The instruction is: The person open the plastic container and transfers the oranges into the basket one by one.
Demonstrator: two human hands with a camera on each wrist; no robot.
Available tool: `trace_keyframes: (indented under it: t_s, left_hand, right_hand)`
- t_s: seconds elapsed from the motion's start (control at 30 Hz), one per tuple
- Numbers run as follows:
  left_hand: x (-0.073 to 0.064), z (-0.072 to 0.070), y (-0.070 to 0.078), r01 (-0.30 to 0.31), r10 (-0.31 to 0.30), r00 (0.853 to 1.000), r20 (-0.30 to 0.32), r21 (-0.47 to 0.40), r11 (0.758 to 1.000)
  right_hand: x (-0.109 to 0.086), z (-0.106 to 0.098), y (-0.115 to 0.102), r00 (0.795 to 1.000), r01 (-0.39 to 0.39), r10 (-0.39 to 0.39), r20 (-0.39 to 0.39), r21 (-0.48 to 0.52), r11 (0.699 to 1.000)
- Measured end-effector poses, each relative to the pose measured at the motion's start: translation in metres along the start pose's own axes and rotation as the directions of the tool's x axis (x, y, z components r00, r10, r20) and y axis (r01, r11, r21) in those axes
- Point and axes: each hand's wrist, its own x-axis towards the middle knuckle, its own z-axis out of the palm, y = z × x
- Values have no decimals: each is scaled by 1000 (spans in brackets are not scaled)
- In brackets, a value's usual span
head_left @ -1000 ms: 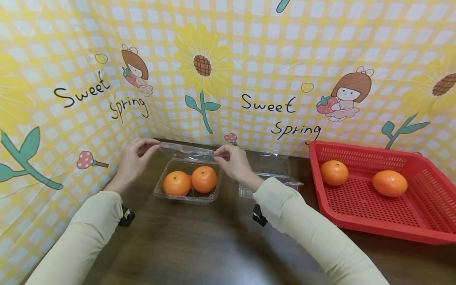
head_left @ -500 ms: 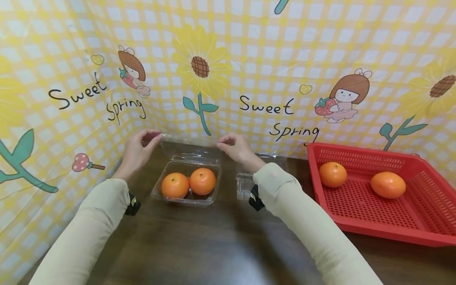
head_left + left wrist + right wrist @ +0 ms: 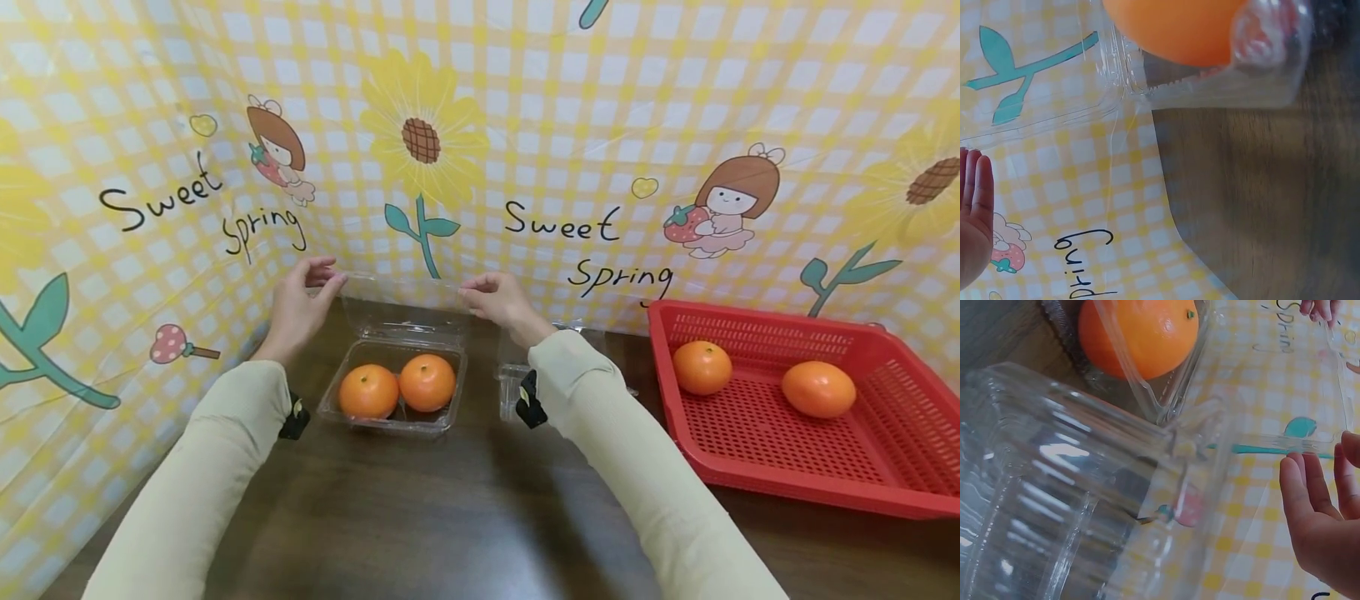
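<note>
In the head view, a clear plastic clamshell box [image 3: 390,423] sits on the table with two oranges [image 3: 368,391] inside. Its transparent lid [image 3: 405,321] is raised and leans back towards the patterned cloth. My left hand [image 3: 296,304] holds the lid's far left corner between thumb and fingers. At the opposite corner my right hand [image 3: 506,304] pinches the lid's edge. The right wrist view shows the fingers of my right hand [image 3: 1329,519] at that lid corner, the outer fingers loosely bent. In the left wrist view, part of my left hand [image 3: 972,219] shows at the lid's rim.
A second clear clamshell box [image 3: 513,392] stands to the right, partly hidden behind my right forearm. Farther right is a red plastic basket [image 3: 795,479] with two oranges [image 3: 818,389] in it. The checked cloth [image 3: 480,167] rises behind and to the left of the table.
The lid has swung up and back, with both hands moving away from me along with it. The oranges and the basket stay where they were.
</note>
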Motion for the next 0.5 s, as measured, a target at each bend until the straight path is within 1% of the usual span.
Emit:
trace_keyframes:
  t_s: [0.3,0.5]
  left_hand:
    - [7,6,-3,70,-71,997,-4,-38,997]
    - [10,12,-6,91,-91,996,5,-89,992]
  right_hand:
    - [13,-1,3,999,-50,47,21,118,992]
    - [19,-2,6,996,-85,84,18,178,980]
